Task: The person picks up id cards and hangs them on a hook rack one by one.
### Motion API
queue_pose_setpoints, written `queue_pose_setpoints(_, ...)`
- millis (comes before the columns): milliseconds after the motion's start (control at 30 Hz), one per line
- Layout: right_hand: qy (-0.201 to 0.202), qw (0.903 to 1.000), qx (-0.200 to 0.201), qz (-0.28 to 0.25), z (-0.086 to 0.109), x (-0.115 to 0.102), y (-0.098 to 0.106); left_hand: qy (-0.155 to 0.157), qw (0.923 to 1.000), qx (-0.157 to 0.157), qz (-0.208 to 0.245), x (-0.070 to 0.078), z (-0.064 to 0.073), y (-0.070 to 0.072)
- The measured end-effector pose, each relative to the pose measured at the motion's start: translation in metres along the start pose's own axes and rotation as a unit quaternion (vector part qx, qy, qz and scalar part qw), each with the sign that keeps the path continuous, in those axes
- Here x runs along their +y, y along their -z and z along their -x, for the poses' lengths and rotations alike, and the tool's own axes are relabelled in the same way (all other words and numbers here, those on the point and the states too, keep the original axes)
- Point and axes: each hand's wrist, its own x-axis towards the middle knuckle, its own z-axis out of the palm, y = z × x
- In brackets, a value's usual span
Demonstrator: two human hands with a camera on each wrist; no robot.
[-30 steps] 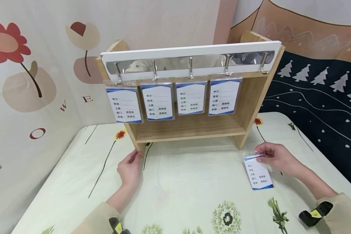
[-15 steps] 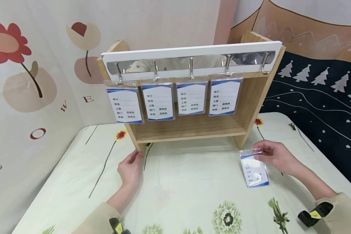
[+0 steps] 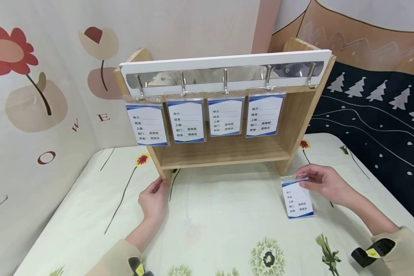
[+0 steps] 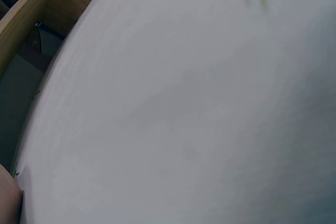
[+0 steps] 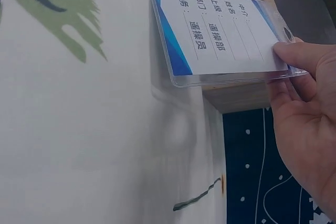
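Note:
My right hand pinches a clear-sleeved name badge by its upper right corner, thumb in front. The badge hangs print side out, just in front of the shelf's right leg. In the right wrist view, the badge has blue corners and a slot near the thumb. My left hand grips the bottom of the left leg of a small wooden shelf between thumb and fingers. Matching badges hang from metal hooks on the white rail along the shelf's top; the far-right hook bears none.
The shelf stands on a pale flower-printed cloth. Behind it is a light curtain with printed flowers and letters. A dark cloth with white trees hangs on the right.
My right hand has moved slightly left and up with the badge, bringing it closer to the shelf's right leg. My left hand has stayed on the left leg.

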Motion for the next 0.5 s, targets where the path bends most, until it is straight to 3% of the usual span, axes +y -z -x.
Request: queue_pose_setpoints(500,0.019,0.9995,0.026,0.010,-0.002,-0.011,0.008,0.001,1.0000,0.000,-0.003,0.000,0.000,0.000)
